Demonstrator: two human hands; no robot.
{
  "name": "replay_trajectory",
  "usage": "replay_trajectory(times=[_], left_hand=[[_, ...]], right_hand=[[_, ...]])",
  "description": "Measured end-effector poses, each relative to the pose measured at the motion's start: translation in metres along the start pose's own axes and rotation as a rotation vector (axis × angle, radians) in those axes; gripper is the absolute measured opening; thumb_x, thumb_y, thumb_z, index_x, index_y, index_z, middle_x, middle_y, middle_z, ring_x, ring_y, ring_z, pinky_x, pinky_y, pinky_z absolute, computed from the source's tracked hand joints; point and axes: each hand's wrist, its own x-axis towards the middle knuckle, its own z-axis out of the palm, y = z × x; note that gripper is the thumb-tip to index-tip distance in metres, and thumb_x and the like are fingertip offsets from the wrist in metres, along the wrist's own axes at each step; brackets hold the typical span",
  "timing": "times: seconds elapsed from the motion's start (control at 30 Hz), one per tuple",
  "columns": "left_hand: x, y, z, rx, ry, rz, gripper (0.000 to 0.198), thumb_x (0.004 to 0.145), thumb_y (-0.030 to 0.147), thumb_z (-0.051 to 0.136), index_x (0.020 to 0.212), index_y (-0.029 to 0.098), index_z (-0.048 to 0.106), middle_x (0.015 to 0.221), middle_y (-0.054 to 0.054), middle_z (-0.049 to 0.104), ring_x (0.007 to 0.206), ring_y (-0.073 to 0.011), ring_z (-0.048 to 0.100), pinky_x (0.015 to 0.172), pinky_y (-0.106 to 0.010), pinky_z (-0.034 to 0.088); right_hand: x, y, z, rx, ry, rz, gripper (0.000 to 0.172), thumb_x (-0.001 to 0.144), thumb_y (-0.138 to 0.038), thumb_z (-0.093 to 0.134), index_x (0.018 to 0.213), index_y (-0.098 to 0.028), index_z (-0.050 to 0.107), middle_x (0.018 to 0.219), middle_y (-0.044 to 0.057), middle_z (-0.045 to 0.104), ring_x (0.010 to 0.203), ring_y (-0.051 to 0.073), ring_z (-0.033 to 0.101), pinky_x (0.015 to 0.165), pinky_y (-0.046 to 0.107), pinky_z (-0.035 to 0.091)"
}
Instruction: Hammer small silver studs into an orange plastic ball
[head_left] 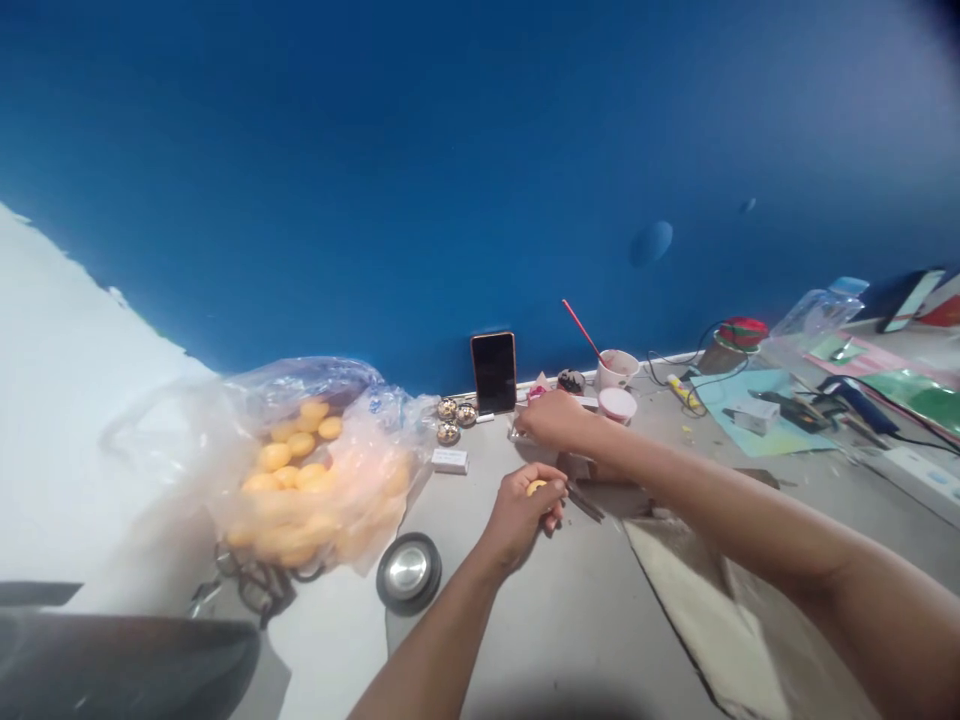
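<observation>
My left hand [523,510] is closed around a small yellow ball [536,487] over the grey table [570,620]. A dark thin tool [585,503] lies just right of that hand. My right hand [551,419] reaches further back, fingers curled down near a small clear item by a black phone [493,372] that leans upright against the blue wall. What the right hand's fingers hold, if anything, is hidden. A clear plastic bag [315,460] full of several yellow balls sits to the left.
A round metal lid [409,572] lies near the bag. A white cup with a red stick [616,368], a white-lidded pot [617,404], small round ornaments [455,415], a white box [450,460], papers, cables and tools [795,410] fill the right side. Cardboard [712,600] lies under my right arm.
</observation>
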Motion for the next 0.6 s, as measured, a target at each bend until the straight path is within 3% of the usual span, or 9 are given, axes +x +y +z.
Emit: replay_trajectory(times=[0.2,0.43,0.6], left_hand=[[0.000,0.000,0.000,0.019,-0.012,0.003,0.033,0.076,0.042,0.076,0.090,0.013,0.068,0.064,-0.003,0.064,0.046,-0.0091,0.049,0.049,-0.025,0.036],[0.003,-0.008,-0.002,-0.052,0.013,0.010,0.034,0.073,0.039,0.078,0.092,0.013,0.067,0.070,-0.003,0.067,0.046,-0.0083,0.050,0.047,-0.024,0.036],[0.005,-0.010,-0.004,-0.063,0.012,0.010,0.035,0.073,0.040,0.080,0.093,0.013,0.067,0.071,-0.003,0.067,0.047,-0.0087,0.051,0.046,-0.024,0.036]], right_hand=[[0.002,0.000,0.007,0.001,0.025,-0.009,0.023,0.094,-0.019,0.060,0.092,-0.017,0.082,0.091,0.018,0.080,0.089,0.031,0.077,0.067,0.031,0.048],[0.000,0.002,0.021,0.097,0.069,-0.009,0.023,0.095,-0.023,0.060,0.088,-0.023,0.081,0.091,0.010,0.081,0.086,0.024,0.074,0.067,0.027,0.041],[-0.003,0.006,0.025,0.121,0.110,0.027,0.028,0.101,-0.027,0.052,0.102,-0.019,0.078,0.096,0.014,0.080,0.086,0.026,0.074,0.069,0.029,0.043]])
